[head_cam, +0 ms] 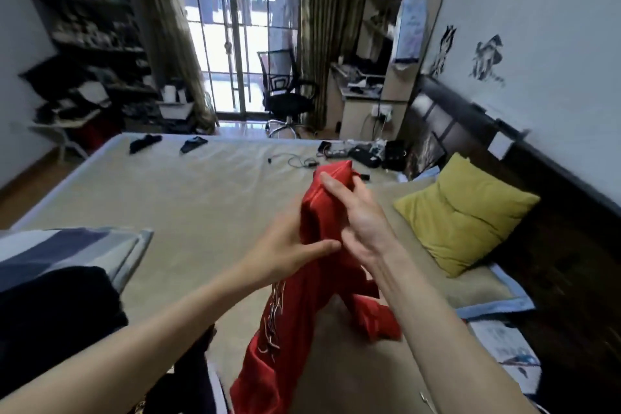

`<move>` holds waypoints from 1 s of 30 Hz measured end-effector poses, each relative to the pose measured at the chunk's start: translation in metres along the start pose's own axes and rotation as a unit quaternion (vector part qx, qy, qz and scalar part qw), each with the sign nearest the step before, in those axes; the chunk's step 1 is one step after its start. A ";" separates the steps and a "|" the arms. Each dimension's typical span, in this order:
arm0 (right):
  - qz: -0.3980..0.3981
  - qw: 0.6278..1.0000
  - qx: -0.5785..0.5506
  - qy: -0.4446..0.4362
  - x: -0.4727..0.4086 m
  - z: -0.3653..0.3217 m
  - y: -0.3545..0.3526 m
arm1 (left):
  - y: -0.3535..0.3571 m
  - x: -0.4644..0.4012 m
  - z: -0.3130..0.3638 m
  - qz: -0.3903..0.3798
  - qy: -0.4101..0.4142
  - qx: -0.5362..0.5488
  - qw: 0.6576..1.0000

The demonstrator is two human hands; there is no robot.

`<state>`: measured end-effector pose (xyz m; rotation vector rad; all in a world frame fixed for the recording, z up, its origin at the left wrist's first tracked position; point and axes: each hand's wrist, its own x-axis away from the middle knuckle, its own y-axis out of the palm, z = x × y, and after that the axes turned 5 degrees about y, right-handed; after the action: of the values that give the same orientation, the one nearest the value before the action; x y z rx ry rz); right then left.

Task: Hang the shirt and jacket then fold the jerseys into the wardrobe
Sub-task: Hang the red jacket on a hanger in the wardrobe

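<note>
Bed (188,198): wide tan surface carrying everything below; it fills the middle of the view.
Shelves (84,10): dark unit at far left, packed with blurred items I cannot identify.
Yellow pillow (467,218): lies on the bed's right side, near the dark headboard (477,124).
Striped bedding (67,252): folded at the left edge, with a dark garment (57,316) lying against its near side.
Red jersey (282,329): held up over the bed, its top bunched between both hands, its lower part hanging down toward the mattress.
Cables and gadgets (356,151): scattered on the bed's far right corner.
Left hand (285,245): reaches in from lower left, thumb stretched across the red cloth, fingers behind it, gripping.
Right hand (356,215): back toward the camera, fingers curled round the jersey's upper fold, holding it.
</note>
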<state>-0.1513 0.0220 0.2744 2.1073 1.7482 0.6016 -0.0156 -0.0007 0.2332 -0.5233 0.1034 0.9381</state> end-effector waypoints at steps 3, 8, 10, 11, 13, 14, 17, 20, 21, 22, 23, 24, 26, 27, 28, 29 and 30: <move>-0.105 0.993 0.039 -0.036 0.008 -0.055 0.015 | -0.043 -0.025 0.044 0.032 0.032 0.014 0.999; 0.036 0.877 0.397 -0.267 -0.005 -0.087 -0.004 | -0.113 -0.045 0.093 0.033 0.018 0.058 0.998; 0.110 0.819 0.479 -0.296 -0.011 -0.081 -0.014 | -0.125 -0.047 0.110 0.070 -0.017 0.119 0.990; 0.152 0.787 0.528 -0.280 -0.016 -0.078 -0.021 | -0.130 -0.048 0.116 0.078 -0.038 0.147 0.985; 0.200 0.715 0.634 -0.217 -0.027 -0.072 -0.035 | -0.140 -0.049 0.124 0.089 -0.072 0.177 0.978; 0.201 0.699 0.659 -0.192 -0.032 -0.071 -0.041 | -0.146 -0.050 0.124 0.087 -0.085 0.177 0.977; 0.171 0.765 0.597 -0.172 -0.040 -0.075 -0.058 | -0.168 -0.050 0.110 0.106 -0.106 0.112 0.982; 0.180 0.804 0.532 -0.196 -0.035 -0.099 -0.070 | -0.191 -0.042 0.089 0.093 -0.063 -0.058 0.992; 0.187 0.800 0.527 -0.216 -0.032 -0.109 -0.071 | -0.197 -0.040 0.083 0.084 -0.042 -0.124 0.988; 0.192 0.788 0.534 -0.237 -0.029 -0.117 -0.070 | -0.201 -0.038 0.077 0.085 -0.026 -0.184 0.979; 0.189 0.774 0.547 -0.256 -0.026 -0.123 -0.068 | -0.204 -0.036 0.074 0.088 -0.014 -0.232 0.969; 0.181 0.762 0.560 -0.271 -0.025 -0.128 -0.066 | -0.204 -0.035 0.071 0.089 -0.008 -0.273 0.958; 0.162 0.743 0.581 -0.290 -0.021 -0.133 -0.062 | -0.206 -0.035 0.064 0.085 -0.005 -0.329 0.941; 0.152 0.740 0.585 -0.294 -0.020 -0.134 -0.061 | -0.205 -0.034 0.060 0.087 -0.002 -0.344 0.935; 0.138 0.741 0.588 -0.294 -0.018 -0.134 -0.062 | -0.203 -0.032 0.056 0.087 0.004 -0.351 0.932; 0.117 0.746 0.591 -0.283 -0.015 -0.130 -0.064 | -0.198 -0.027 0.053 0.079 0.010 -0.356 0.931; 0.089 0.752 0.598 -0.262 -0.014 -0.123 -0.068 | -0.192 -0.020 0.049 0.055 0.010 -0.355 0.933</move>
<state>-0.2749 0.0201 0.3430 2.7247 1.6969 -1.3748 0.1180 -0.0837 0.3558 -1.2053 -0.2028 1.0714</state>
